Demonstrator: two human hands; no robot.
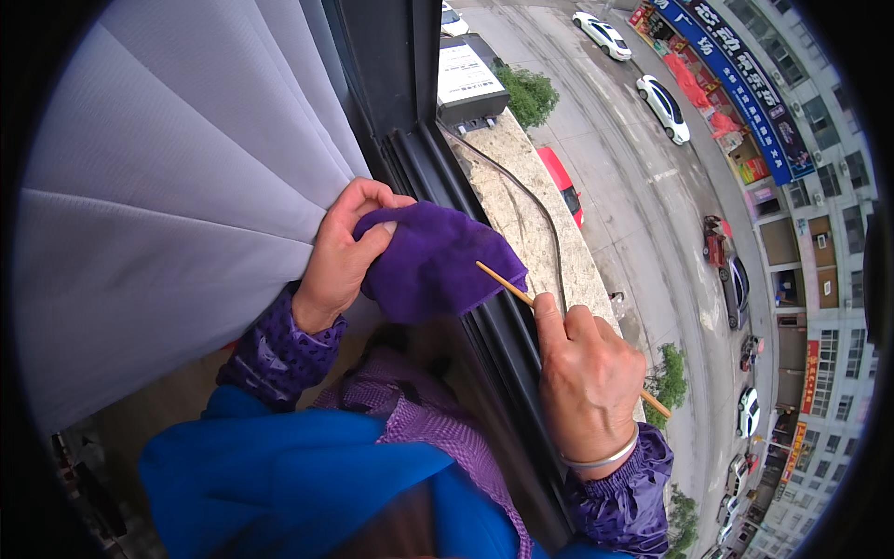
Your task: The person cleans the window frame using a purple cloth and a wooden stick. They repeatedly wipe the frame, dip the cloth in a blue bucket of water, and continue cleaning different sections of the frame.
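Note:
A purple cleaning cloth (436, 262) hangs from my left hand (346, 251), pinched at its near left corner between thumb and fingers. The cloth spreads over the dark window track (447, 189). My right hand (587, 377) grips a thin wooden stick, likely a chopstick (503, 282), with the index finger laid along it. Its tip lies over the right part of the cloth; whether it presses on the fabric I cannot tell. The stick's other end shows beyond my right wrist.
A grey-white curtain (174, 182) hangs at the left, close to my left hand. Outside the window runs a stone ledge (520, 202) with a black cable (534, 199) and a box-shaped unit (475, 80) bearing writing. Far below lies a street (628, 216) with parked cars.

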